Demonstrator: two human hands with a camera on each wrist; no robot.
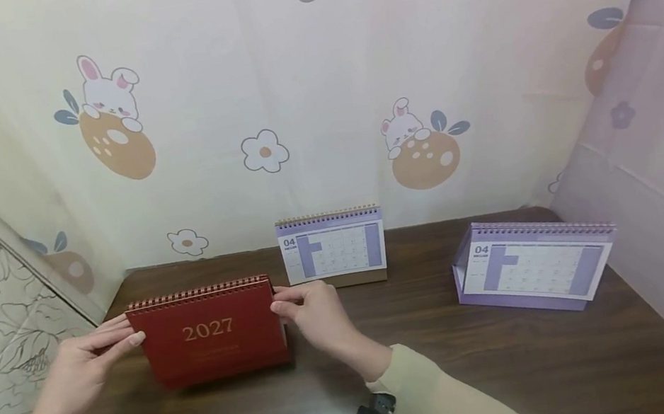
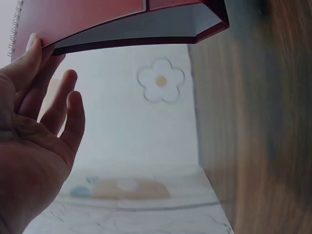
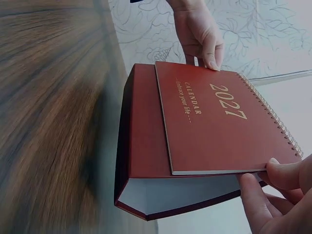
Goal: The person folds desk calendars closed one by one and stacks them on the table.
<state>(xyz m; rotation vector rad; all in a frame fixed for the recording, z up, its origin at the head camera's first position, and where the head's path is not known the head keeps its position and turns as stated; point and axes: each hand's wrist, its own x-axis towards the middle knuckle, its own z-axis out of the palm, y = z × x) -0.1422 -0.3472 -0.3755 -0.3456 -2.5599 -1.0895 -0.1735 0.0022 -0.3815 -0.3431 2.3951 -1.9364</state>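
Left hand (image 1: 82, 366) and right hand (image 1: 319, 316) pinch the red calendar (image 1: 209, 336) near the tabletop's (image 1: 415, 330) left edge; likely light, stiff, so we'd hold its upper sides.

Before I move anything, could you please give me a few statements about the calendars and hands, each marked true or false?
1. The left hand and the right hand both hold the red calendar. True.
2. The red calendar shows the year 2025. False: it shows 2027.
3. The calendar at the far right has 04 printed on its page. True.
4. The calendar at the back lies flat on the table. False: it stands propped up.
5. The binding rings run along the red calendar's bottom edge. False: they run along its top edge.
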